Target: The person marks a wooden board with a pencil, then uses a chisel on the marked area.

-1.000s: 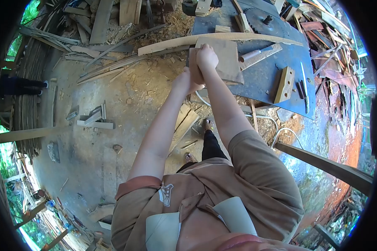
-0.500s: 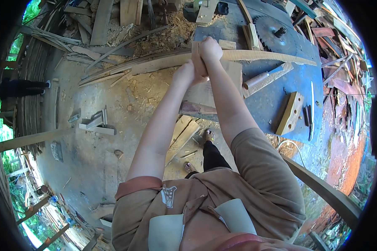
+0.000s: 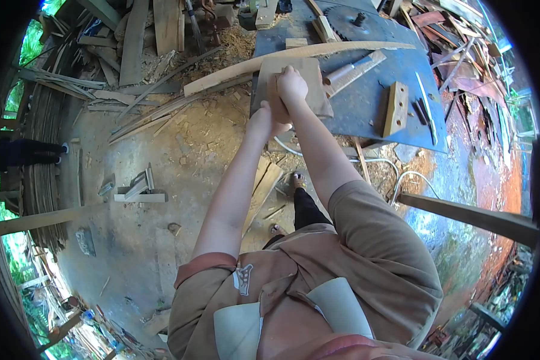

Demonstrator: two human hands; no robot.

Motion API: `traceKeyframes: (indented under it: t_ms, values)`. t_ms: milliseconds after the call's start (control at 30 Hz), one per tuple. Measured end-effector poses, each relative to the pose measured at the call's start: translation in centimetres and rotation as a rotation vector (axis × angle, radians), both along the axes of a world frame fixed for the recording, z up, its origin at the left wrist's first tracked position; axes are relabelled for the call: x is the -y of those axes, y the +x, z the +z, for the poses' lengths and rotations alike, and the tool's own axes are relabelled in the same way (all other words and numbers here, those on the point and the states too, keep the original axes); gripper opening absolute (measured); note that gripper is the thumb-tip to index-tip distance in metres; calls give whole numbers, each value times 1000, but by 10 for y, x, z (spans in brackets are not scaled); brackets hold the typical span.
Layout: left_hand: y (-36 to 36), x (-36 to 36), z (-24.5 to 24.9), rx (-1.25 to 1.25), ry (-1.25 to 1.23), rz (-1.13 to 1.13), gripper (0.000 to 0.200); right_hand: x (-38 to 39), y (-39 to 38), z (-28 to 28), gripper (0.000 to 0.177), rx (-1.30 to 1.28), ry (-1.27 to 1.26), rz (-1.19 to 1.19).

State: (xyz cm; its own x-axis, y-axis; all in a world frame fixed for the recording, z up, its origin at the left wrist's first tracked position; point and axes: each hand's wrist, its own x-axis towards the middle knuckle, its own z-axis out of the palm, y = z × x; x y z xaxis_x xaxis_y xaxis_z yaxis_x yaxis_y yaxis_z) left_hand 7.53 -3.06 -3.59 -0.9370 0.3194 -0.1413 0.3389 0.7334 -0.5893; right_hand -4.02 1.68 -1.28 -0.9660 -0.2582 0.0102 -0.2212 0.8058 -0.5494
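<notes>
Both my hands grip a brown wooden block (image 3: 272,101), held tilted over the near part of a flat board (image 3: 297,65) on the blue-topped saw table. My right hand (image 3: 293,85) is closed around the block's upper end. Lower down, my left hand (image 3: 264,122) wraps its near end, the thumb along its side. Whether the block touches the board cannot be made out. Just beyond the board lies a long curved wooden strip (image 3: 333,49). To the right, a tool with a wooden handle (image 3: 340,74) rests on a pale wood piece.
A circular saw blade (image 3: 345,24) shows at the table's far side. A block with holes (image 3: 396,108) and slim tools lie at right. Wood scraps and shavings (image 3: 207,120) cover the floor at left. A post (image 3: 462,216) crosses at right. A person (image 3: 30,153) stands far left.
My hands and the block have come back toward me, from over the curved strip to the board's near part. My view has shifted, so the table appears higher and farther left.
</notes>
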Motion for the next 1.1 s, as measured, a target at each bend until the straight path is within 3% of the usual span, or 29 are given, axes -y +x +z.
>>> traceKeyframes:
  t_ms: [100, 133, 200, 300, 367, 467, 500, 533, 567, 667, 967, 1100]
  values:
    - [19, -16, 17, 7, 27, -23, 16, -18, 21, -1, 28, -1, -6, 0]
    - [22, -4, -56, -1, 30, -13, 16, -20, 20, -6, 28, -17, -12, -13]
    - [-24, 35, -190, -194, 480, 179, 15, -16, 14, -3, 28, -48, -19, 16]
    - [-29, 33, -193, -157, 337, 200, 16, -13, 12, -2, 29, -3, -18, 10]
    - [-43, 36, -205, -162, 395, 300, 18, -11, -2, -1, 31, -42, -17, -9]
    - [-53, 28, -113, -141, 604, 358, 11, 1, -37, -7, 31, -42, 12, -9]
    - [-59, 24, -75, -85, 805, 525, 15, 7, -49, -5, 31, -39, 11, -14]
    - [-67, 20, -44, -24, 1004, 694, 28, 12, -61, -1, 31, -11, -6, -24]
    - [-75, 17, -22, -18, 1003, 689, 28, 16, -74, 0, 30, 17, -22, -34]
    - [-97, 14, 29, -18, 1193, 875, 65, 27, -109, -11, 33, -29, -30, 14]
    - [-100, 4, 68, 166, 1215, 950, 73, 13, -111, -8, 30, -61, -120, 38]
    - [-86, -10, 59, 165, 1171, 949, 68, -6, -98, -4, 27, -2, -99, 91]
